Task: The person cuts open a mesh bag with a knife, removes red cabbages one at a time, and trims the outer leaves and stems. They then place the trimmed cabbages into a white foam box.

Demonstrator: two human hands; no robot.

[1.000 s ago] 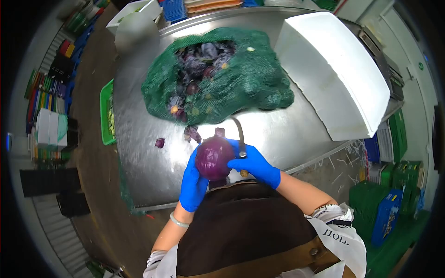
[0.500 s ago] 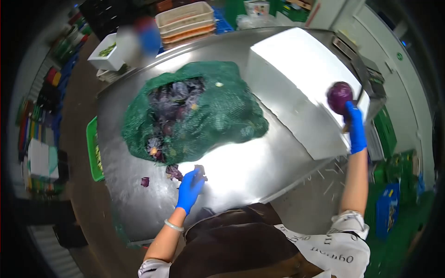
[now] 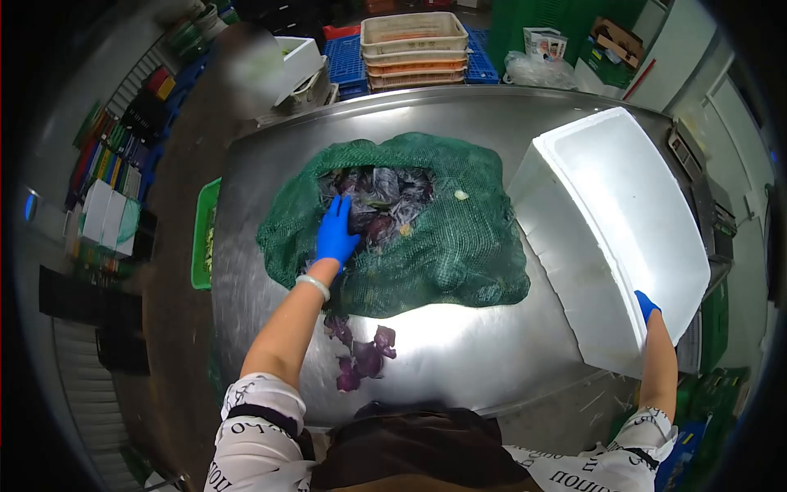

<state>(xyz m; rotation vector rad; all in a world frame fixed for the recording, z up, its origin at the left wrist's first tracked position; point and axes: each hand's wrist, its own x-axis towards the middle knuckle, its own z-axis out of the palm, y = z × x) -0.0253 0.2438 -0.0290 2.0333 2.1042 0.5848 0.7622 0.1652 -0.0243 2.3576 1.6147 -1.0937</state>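
L hand (image 3: 336,234), fingers slightly spread, reaches into green mesh sack (image 3: 467,246) of red cabbages (image 3: 379,230) on steel bench (image 3: 258,213); R hand (image 3: 647,305) dips into white box (image 3: 602,205) right of sack, fingers hidden.

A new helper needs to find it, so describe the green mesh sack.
On the shiny steel table, left of the large white foam box, lies a bulging dark-green mesh sack. The blue-gloved left hand is at its opening, where purple cabbage shows. Unlike the rigid, smooth box, it is soft netting.
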